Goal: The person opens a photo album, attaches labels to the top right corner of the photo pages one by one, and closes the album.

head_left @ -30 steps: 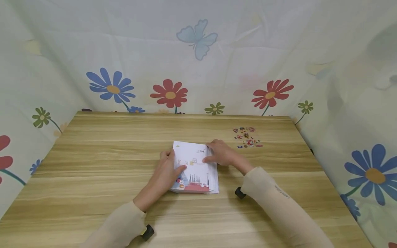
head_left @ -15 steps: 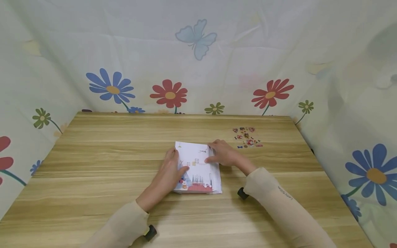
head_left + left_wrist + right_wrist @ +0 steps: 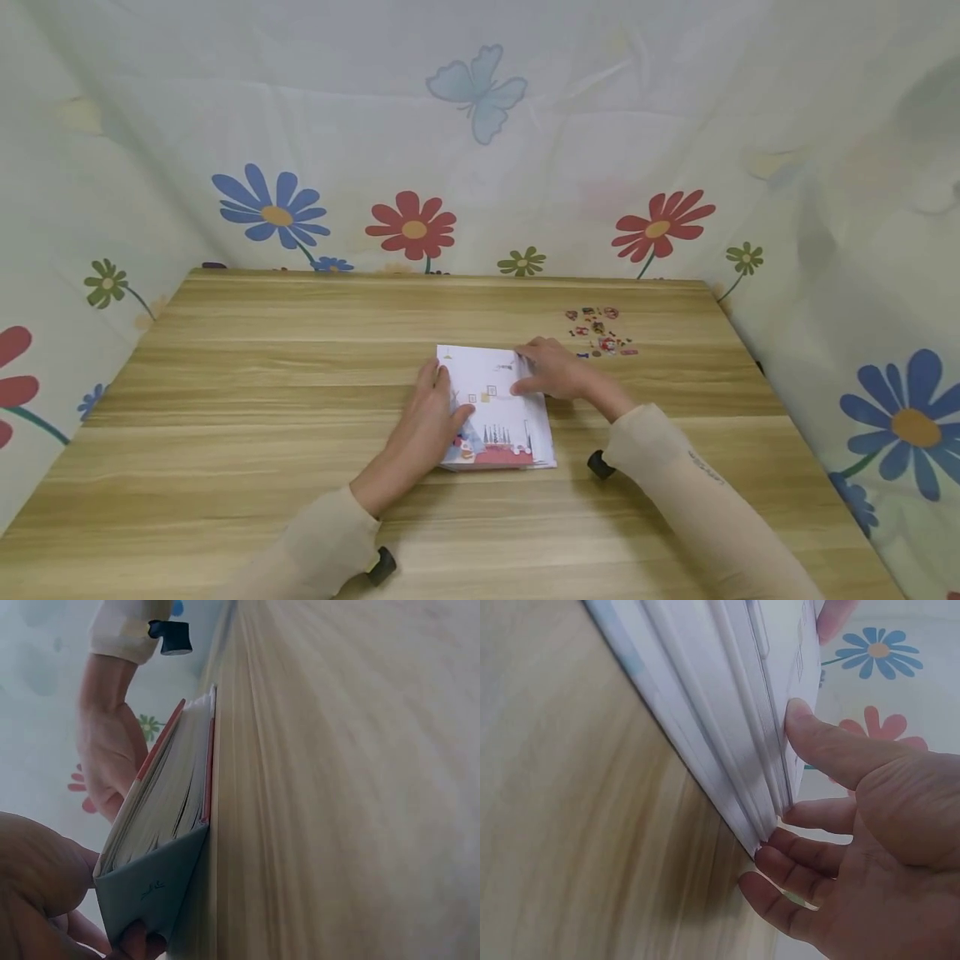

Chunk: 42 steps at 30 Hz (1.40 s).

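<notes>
A thick book (image 3: 491, 417) with a white illustrated cover lies on the table between my hands. My left hand (image 3: 423, 425) grips its spine side, thumb on top of the cover. In the left wrist view the book's pale blue spine (image 3: 154, 889) and fanned page edges show, with fingers against the spine. My right hand (image 3: 558, 375) holds the far right corner, its thumb on the cover. Seen from the right wrist, the fingers (image 3: 799, 874) bend at the corner of the loosely layered pages (image 3: 712, 697).
Several small colourful stickers (image 3: 600, 329) lie at the back right of the wooden table (image 3: 262, 400). A curtain (image 3: 480, 167) printed with flowers and a butterfly hangs behind and at both sides. A black wrist piece (image 3: 382, 567) shows under the left sleeve.
Both hands and the book have slid a little to the right across the table. The hold on the book looks the same, and the stickers have stayed in place.
</notes>
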Motion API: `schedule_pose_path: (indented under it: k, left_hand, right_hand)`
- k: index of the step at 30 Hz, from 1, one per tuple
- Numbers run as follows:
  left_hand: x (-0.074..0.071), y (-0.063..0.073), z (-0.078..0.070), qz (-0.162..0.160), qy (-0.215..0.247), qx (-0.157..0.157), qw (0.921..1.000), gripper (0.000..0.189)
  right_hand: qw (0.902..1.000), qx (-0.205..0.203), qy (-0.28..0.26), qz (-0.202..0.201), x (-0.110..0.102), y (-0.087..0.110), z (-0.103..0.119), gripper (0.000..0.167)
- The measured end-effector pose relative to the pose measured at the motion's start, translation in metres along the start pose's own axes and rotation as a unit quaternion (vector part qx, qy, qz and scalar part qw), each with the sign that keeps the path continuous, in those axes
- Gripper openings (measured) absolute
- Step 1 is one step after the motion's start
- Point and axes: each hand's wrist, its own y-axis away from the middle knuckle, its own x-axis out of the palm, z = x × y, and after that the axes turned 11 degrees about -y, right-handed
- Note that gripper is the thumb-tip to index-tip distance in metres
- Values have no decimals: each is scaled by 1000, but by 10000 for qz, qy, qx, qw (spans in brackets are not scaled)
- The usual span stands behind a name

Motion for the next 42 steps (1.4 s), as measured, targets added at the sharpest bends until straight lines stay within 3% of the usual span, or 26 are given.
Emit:
schedule_pose_path:
  k: [8, 15, 19, 25, 28, 35, 42]
  left_hand:
    - [1, 2, -2, 115, -253, 107, 9996, 69]
    - [3, 2, -8, 16, -856, 654, 9942, 54]
    - [3, 6, -16, 222, -1201, 964, 9878, 52]
    - [2, 14, -27, 685, -1475, 969, 9819, 69]
    - [3, 17, -28, 762, -1624, 1067, 9780, 83]
    - [7, 22, -25, 755, -1473, 1246, 9783, 104]
    - [8, 23, -24, 625, -1442, 1320, 9787, 106]
  right_hand:
    - [9999, 98, -111, 60, -1, 0, -2, 79]
    - [9998, 145, -98, 22, 0, -1, -1, 80]
    - [9998, 172, -106, 12, 0, -1, -1, 78]
    - [10000, 68, -72, -2, 0, 0, -1, 77]
    - [10000, 74, -56, -15, 0, 0, -1, 77]
    - [9999, 94, -55, 7, -2, 5, 1, 77]
    - [9999, 38, -117, -65, -1, 3, -1, 77]
